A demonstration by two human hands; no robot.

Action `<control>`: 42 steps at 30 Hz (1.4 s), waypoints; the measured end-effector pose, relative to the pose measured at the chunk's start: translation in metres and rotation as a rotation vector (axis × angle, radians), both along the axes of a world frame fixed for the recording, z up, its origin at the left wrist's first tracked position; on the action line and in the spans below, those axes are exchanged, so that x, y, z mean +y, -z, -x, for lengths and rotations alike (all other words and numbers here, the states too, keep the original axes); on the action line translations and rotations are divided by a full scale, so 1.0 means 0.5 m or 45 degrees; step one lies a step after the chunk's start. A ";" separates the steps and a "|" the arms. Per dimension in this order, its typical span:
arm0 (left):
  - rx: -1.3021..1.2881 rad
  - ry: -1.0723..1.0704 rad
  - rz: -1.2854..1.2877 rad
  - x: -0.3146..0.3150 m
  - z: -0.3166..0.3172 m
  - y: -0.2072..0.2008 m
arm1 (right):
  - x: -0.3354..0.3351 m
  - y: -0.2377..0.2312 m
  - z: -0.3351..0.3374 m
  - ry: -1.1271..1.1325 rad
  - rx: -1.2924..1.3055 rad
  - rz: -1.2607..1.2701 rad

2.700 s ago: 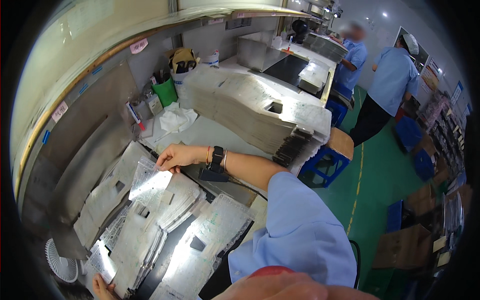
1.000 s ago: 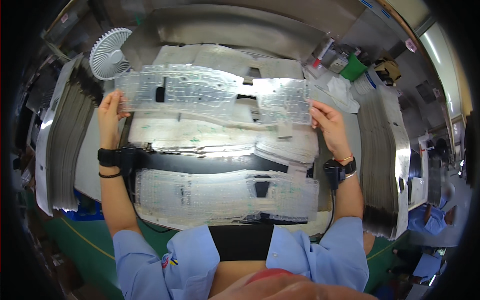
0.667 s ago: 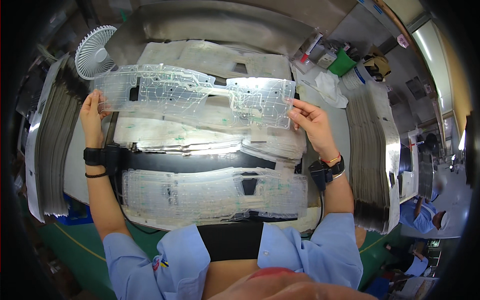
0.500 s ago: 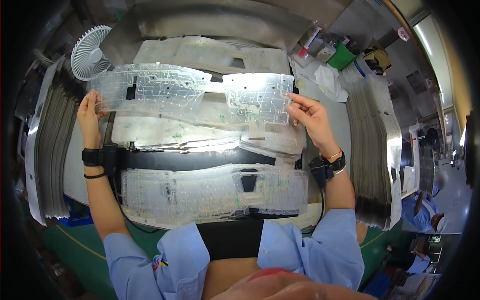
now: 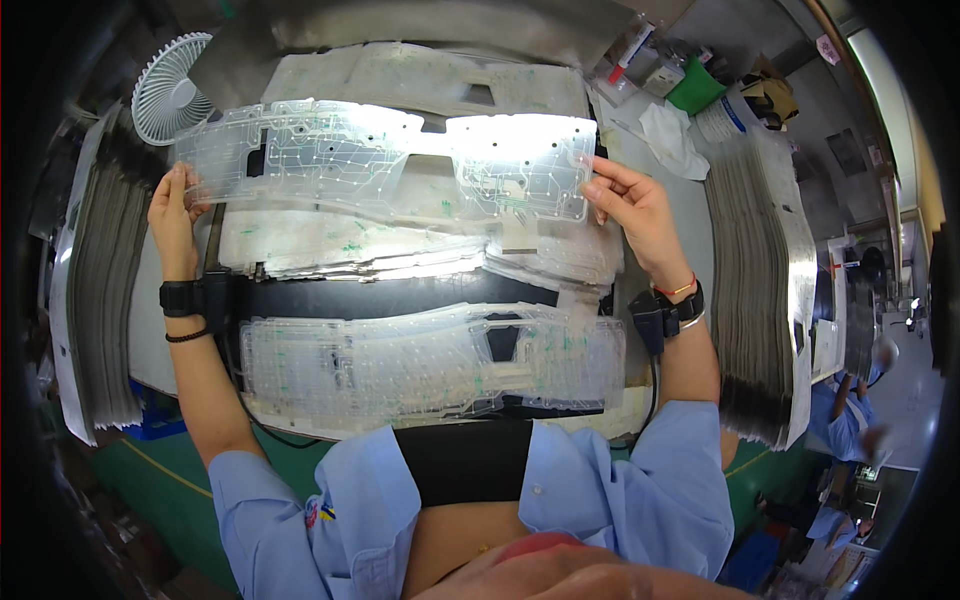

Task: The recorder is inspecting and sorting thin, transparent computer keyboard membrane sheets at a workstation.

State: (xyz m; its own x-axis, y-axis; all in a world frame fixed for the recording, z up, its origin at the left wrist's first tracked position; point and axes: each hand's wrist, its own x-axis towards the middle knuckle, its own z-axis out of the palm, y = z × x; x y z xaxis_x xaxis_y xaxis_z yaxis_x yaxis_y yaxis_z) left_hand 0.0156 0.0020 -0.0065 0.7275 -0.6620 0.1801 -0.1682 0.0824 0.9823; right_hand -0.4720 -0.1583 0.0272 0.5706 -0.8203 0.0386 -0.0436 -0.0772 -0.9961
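A clear plastic keyboard membrane (image 5: 330, 150) with printed circuit traces is stretched between my two hands, above a far stack of similar sheets (image 5: 350, 243). My left hand (image 5: 174, 218) pinches its left end between thumb and fingers. At the right end, my right hand (image 5: 645, 212) grips the edge the same way. Bright light glares off the right half of the membrane, and a short tail hangs from its lower edge. Closer to my body lies another pile of clear membranes (image 5: 420, 365), touched by neither hand.
Tall stacks of sheets stand on the left (image 5: 105, 290) and the right (image 5: 755, 290). A white fan (image 5: 175, 90) is at the back left. White tissue (image 5: 672, 140), a green container (image 5: 694, 88) and a marker (image 5: 630, 55) sit at the back right. Other people are at the far right.
Both hands keep their hold on the membrane. The whole scene sits slightly higher in the picture, and the membrane barely shifts against the stack beneath it.
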 end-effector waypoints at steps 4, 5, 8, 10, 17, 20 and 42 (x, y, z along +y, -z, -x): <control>0.000 -0.023 -0.022 0.000 -0.002 -0.001 | 0.001 0.000 0.001 0.018 0.009 -0.013; 0.003 -0.023 -0.033 0.000 -0.005 0.001 | 0.001 -0.001 0.000 0.034 0.002 -0.026; -0.001 -0.010 -0.034 0.000 -0.009 0.002 | -0.003 0.002 0.001 0.045 -0.007 -0.041; -0.006 0.002 -0.034 -0.002 -0.009 0.001 | -0.005 0.002 0.001 0.040 -0.010 -0.045; -0.022 -0.039 -0.011 -0.004 -0.008 0.000 | -0.008 0.000 -0.003 0.041 0.031 0.005; 0.031 0.080 -0.031 0.010 0.005 -0.013 | -0.020 0.006 0.003 0.088 0.066 -0.022; -0.735 0.582 -0.440 0.006 0.087 -0.035 | -0.131 0.011 0.032 0.157 0.547 0.544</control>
